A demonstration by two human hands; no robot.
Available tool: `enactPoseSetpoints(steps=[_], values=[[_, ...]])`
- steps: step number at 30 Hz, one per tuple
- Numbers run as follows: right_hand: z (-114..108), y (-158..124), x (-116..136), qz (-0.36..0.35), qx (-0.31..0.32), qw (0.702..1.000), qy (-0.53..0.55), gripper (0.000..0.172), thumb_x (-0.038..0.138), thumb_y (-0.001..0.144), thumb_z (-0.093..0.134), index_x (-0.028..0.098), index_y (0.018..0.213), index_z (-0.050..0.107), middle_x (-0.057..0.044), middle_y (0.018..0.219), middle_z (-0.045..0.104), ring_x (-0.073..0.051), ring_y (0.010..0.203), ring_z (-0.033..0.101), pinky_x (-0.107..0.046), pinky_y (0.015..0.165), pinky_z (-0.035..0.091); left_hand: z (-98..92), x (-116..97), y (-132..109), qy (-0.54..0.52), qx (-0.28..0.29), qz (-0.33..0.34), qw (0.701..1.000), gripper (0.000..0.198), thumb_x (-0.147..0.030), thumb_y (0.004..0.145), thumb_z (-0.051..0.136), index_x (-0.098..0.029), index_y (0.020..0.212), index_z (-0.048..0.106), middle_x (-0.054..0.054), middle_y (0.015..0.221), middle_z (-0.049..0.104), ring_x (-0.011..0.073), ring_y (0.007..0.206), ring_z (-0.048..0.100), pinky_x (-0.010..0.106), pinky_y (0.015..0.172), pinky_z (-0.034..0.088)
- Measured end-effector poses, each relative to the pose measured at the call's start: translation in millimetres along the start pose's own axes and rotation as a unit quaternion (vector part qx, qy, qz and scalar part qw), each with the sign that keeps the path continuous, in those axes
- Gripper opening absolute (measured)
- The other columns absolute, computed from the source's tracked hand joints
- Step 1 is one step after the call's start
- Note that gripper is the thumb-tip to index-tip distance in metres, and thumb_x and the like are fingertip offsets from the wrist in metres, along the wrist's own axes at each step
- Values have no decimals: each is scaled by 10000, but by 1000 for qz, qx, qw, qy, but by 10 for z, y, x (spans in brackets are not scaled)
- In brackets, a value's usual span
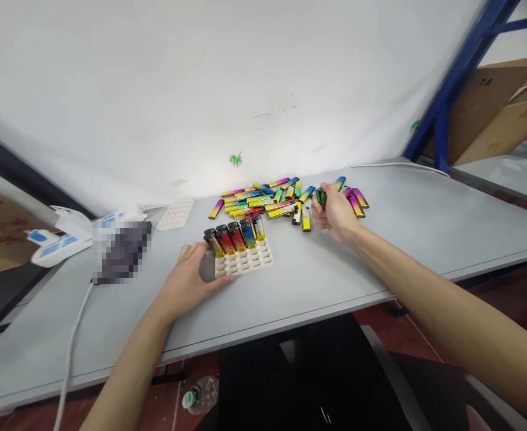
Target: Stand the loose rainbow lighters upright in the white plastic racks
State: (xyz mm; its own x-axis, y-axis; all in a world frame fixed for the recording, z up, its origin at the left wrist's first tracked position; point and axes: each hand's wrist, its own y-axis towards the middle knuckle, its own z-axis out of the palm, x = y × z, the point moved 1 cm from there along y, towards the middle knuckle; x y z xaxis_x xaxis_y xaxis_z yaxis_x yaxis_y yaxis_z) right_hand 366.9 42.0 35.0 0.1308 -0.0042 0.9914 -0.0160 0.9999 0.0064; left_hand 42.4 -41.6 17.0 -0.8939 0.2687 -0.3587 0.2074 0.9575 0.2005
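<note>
A white slotted tray (259, 256) lies on the table, with lighters (237, 239) standing upright in its back rows: red, blue and clear-yellow bodies with black tops. Its front slots show bare. My left hand (189, 278) holds the tray's left end, thumb along the front corner and fingers at the left side. Farther right, my right hand (333, 209) is closed around a green lighter (321, 196), whose lower part the fingers hide. Beside that hand spreads a loose pile of lighters (254, 202) in yellow, pink, blue and green, lying at various angles.
A second white slotted tray (176, 214) lies behind left. A power strip (61, 245) with a cable and a pixelated dark object (124, 251) occupy the table's left. White wall behind; blue post (442, 134) and cardboard boxes (492, 114) at right. A plastic bottle (203, 395) is below the table.
</note>
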Motion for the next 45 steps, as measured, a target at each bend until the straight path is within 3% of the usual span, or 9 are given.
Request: enactPoseSetpoints(steps=[4,13,19,22,25,28,35,40,45], values=[[6,-10,-1,6,-4,1000,-6,569,701,926,382,247,592,297,76,484,185,-85,402,137,-254,396,130,7,11,1,2,3,0,1000,560,-652,765,697,-222,1089,542,65,1061,581,300,1059,519,412,856,476],[7,-3,-21,11,10,1000,11,498,564,957,376,248,579,304,70,466,211,-84,402,120,-243,399,109,-3,2,2,6,9,1,1000,557,-666,781,677,-225,1082,518,66,1061,570,304,1074,507,416,865,472],[30,-1,-52,33,23,999,25,499,598,966,363,221,658,474,67,516,256,-94,415,191,-242,414,167,6,7,3,7,11,2,1000,552,-669,785,673,-222,1069,514,70,1075,568,305,1080,501,418,870,469],[53,-3,-95,-5,61,998,11,409,511,980,392,204,763,552,22,618,429,-116,496,387,-257,478,330,10,16,3,4,10,2,1000,554,-662,782,679,-221,1075,520,70,1077,572,301,1075,498,414,866,467],[65,-17,-123,-73,87,990,-89,331,460,957,513,195,767,571,-26,756,588,-153,692,543,-279,629,435,10,18,3,6,10,-2,1000,555,-663,774,684,-222,1072,526,65,1068,575,300,1068,499,406,852,465],[79,-43,-110,-140,116,970,-158,309,496,927,597,195,859,601,-44,871,668,-177,801,574,-297,706,453,12,17,4,8,10,-4,1000,550,-670,771,680,-225,1054,523,61,1057,575,301,1063,502,403,847,461],[230,-94,-149,-183,194,956,-121,274,440,848,717,193,926,629,-37,892,679,-182,831,629,-347,785,511,20,19,7,13,5,3,1000,548,-671,775,680,-224,1045,514,64,1064,572,301,1067,497,403,845,459],[386,-136,-272,-194,161,952,-175,195,345,822,748,195,881,638,-12,807,689,-171,756,645,-333,723,511,30,32,10,15,2,12,1000,539,-662,780,683,-224,1046,517,60,1055,572,297,1059,493,402,840,459],[492,-163,-290,-229,152,924,-267,129,262,820,753,202,857,645,-20,837,702,-174,764,656,-333,739,510,37,50,15,20,7,20,1000,554,-668,789,674,-220,1075,518,61,1054,565,295,1052,486,405,845,457]])
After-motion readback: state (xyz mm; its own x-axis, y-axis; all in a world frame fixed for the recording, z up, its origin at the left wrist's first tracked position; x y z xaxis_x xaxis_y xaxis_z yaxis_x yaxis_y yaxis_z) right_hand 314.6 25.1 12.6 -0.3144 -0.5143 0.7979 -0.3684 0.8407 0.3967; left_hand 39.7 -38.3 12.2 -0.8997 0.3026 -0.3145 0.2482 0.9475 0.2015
